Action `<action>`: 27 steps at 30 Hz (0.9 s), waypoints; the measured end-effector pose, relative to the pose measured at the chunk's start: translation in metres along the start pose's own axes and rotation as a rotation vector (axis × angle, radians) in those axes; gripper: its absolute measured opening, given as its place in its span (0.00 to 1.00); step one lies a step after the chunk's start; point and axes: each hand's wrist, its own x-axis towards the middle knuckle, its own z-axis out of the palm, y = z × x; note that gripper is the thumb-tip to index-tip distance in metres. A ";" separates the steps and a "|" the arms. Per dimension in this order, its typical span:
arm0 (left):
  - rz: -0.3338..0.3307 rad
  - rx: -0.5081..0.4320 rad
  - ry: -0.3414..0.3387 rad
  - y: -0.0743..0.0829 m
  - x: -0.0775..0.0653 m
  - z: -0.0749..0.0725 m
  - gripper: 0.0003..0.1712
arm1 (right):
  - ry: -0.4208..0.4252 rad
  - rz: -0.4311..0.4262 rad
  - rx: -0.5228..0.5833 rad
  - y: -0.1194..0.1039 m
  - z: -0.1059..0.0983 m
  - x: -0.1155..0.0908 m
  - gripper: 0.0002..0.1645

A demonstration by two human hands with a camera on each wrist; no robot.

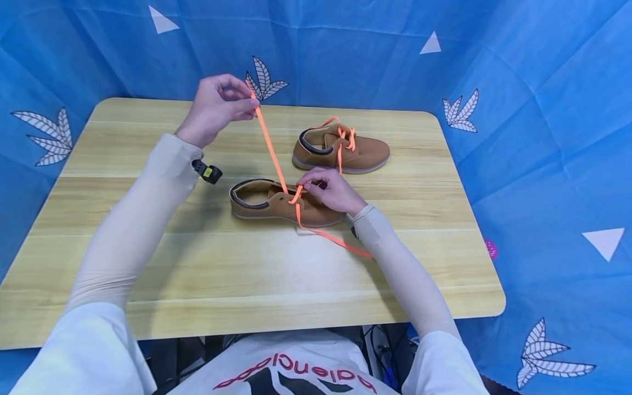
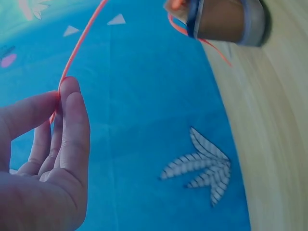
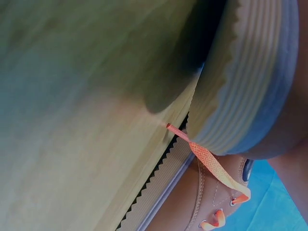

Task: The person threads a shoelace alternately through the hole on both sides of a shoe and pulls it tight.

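On the table, the nearer brown shoe (image 1: pixel 316 215) points its toe to the right, an orange shoelace (image 1: pixel 270 145) running through its eyelets. My left hand (image 1: pixel 217 107) is raised beyond the shoe's heel, pinching one lace end between thumb and fingertips. That stretch of lace slants taut down to the eyelets, and the left wrist view shows the pinch on the shoelace (image 2: pixel 77 53). Over the front of the shoe, my right hand (image 1: pixel 333 189) pinches an orange loop near the lacing. The other lace end trails across the wood under my right forearm.
Behind stands the second brown shoe (image 1: pixel 367 153), laced in orange, its toe also pointing right. The wooden table (image 1: pixel 247 296) has blue patterned cloth (image 1: pixel 345 55) hanging around its back and sides. Close up in the right wrist view is a ribbed shoe sole (image 3: pixel 250 86).
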 end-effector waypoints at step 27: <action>-0.048 0.927 -0.390 -0.096 -0.054 -0.042 0.27 | -0.054 0.161 -0.271 -0.012 -0.027 -0.108 0.08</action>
